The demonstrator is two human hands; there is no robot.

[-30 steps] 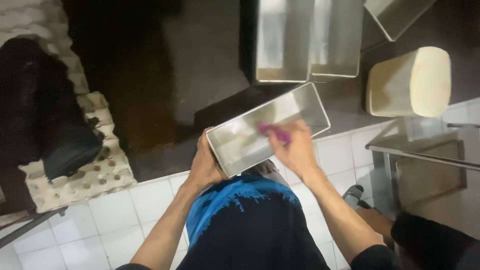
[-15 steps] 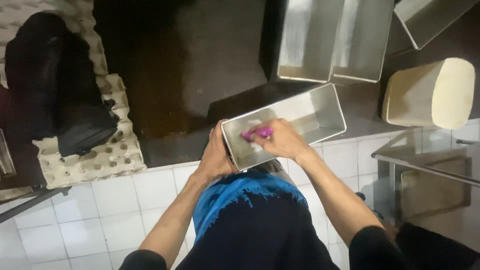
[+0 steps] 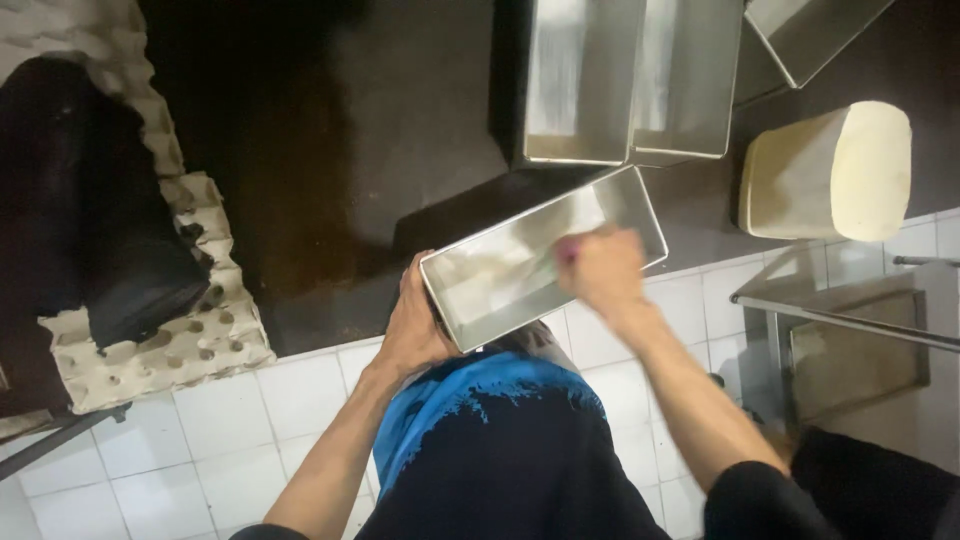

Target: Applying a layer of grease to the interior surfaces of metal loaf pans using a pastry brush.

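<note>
Right below the camera, the left hand (image 3: 412,322) grips the near short end of the long metal loaf pan (image 3: 500,280), fingers wrapped around the rim and thumb over the corner, tilting the open side up toward the person. That grip looks the same as half a second ago. The change is on the other side: the right hand (image 3: 603,270), which sat near the pan's left-middle a moment back, is now over toward the far end of the interior, blurred with motion — so the stroke runs along the pan's length. Its fingers are bunched around something pink (image 3: 567,250); only a sliver shows, perhaps a brush or cloth, and the blur hides just how the fingertips close. Pale streaks on the pan floor suggest a coating going on, end to end.

Further out on the dark counter (image 3: 400,120), two more pans (image 3: 630,80) stand side by side, a third (image 3: 810,30) angled at the top corner. A cream-coloured tub (image 3: 825,172) lies on its side to the right — and egg trays (image 3: 150,340) sit off left under a dark bundle (image 3: 80,200).
</note>
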